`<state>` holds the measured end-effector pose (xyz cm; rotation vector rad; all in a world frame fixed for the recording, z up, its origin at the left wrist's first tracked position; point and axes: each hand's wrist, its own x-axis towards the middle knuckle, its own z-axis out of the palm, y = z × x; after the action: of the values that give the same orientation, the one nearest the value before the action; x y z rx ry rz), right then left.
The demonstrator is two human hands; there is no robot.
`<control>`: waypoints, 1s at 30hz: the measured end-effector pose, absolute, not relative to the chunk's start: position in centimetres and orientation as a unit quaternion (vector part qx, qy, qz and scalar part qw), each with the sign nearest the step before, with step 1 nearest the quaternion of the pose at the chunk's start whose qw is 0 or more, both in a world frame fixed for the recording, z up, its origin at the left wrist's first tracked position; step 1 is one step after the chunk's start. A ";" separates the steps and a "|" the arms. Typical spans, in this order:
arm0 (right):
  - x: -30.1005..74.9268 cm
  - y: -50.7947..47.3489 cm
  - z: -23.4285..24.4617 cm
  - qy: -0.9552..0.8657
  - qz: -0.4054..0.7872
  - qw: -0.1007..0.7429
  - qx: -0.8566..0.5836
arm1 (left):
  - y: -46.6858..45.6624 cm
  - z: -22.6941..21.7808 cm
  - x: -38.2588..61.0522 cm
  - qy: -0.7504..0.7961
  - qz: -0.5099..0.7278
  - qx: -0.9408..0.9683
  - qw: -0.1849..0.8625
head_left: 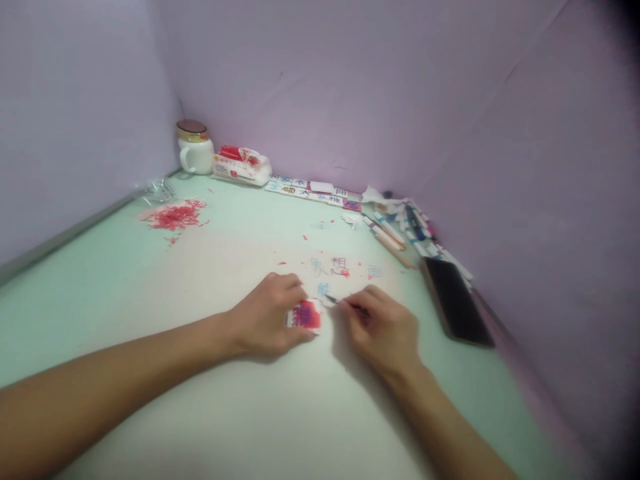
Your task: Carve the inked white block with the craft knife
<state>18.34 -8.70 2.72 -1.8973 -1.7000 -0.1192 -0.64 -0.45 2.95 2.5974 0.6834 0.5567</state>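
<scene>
My left hand (pixel 275 317) grips a small white square block (pixel 306 317) between thumb and fingers, resting it on the tabletop. The block's upper face is coloured red and purple, with pale cut marks along its left side. In my right hand (pixel 383 327), the fingers are closed around a thin craft knife, its pointed metal blade (pixel 332 300) aimed left. The tip is just above and right of the block; whether it touches anything I cannot tell. Blue and dark written characters (pixel 339 266) mark the table beyond both hands.
Red shavings (pixel 177 215) lie in a heap at far left. A lidded white mug (pixel 197 155), a wipes pack (pixel 243 165) and a row of character tiles (pixel 305 191) line the back wall. Several markers (pixel 387 230) and a phone (pixel 457 301) lie at right.
</scene>
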 end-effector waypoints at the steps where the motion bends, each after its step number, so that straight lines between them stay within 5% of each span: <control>1: 18.2 -8.7 2.7 -0.654 -0.037 0.288 -0.698 | -0.5 3.0 -0.6 0.246 0.198 0.927 0.200; 6: 17.7 -8.4 2.7 -0.614 -0.055 0.223 -0.755 | -0.6 2.9 -0.6 0.248 0.200 0.926 0.202; 13: 17.9 -9.2 2.6 -0.609 0.039 0.299 -0.734 | -0.5 2.9 -0.6 0.250 0.204 0.924 0.204; 30: 16.9 -9.3 2.6 -0.618 0.023 0.251 -0.745 | -0.4 3.2 -0.7 0.228 0.171 0.937 0.201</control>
<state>16.89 -9.26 2.58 -2.0268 -1.6820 0.0621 -0.71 -0.44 3.19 2.6186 0.6382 0.4783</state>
